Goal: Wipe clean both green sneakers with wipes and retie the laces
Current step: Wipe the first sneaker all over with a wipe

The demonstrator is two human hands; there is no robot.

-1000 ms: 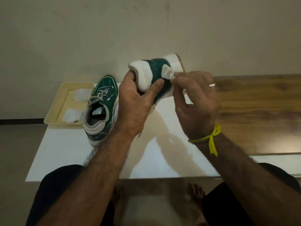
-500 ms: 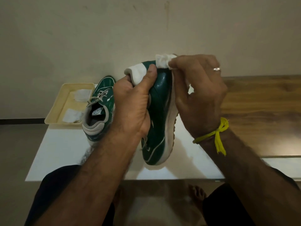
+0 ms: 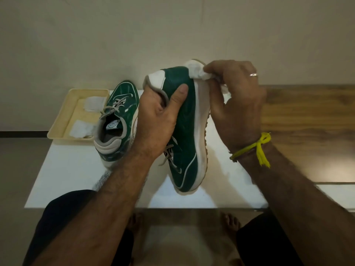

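Observation:
My left hand [image 3: 159, 120] grips a green sneaker [image 3: 185, 131] by its heel collar, fingers inside the opening and thumb on the green side. The shoe is lifted above the table, toe pointing toward me, white sole facing right. My right hand [image 3: 236, 104] pinches a white wipe [image 3: 199, 72] and presses it against the white heel end of the sole. Loose laces hang below my left wrist. The second green sneaker [image 3: 119, 123] stands upright on the white table [image 3: 67, 179] to the left, laces tied loosely.
A cream tray [image 3: 63, 120] holding two white wipes sits at the table's far left corner, touching the standing sneaker's side. A wooden surface [image 3: 307, 131] extends to the right. The wall stands close behind. My knees and bare feet are below the table's front edge.
The held sneaker has been turned from heel-up to lengthwise with its toe toward me. My right hand with the wipe moved up to the heel end of the sole.

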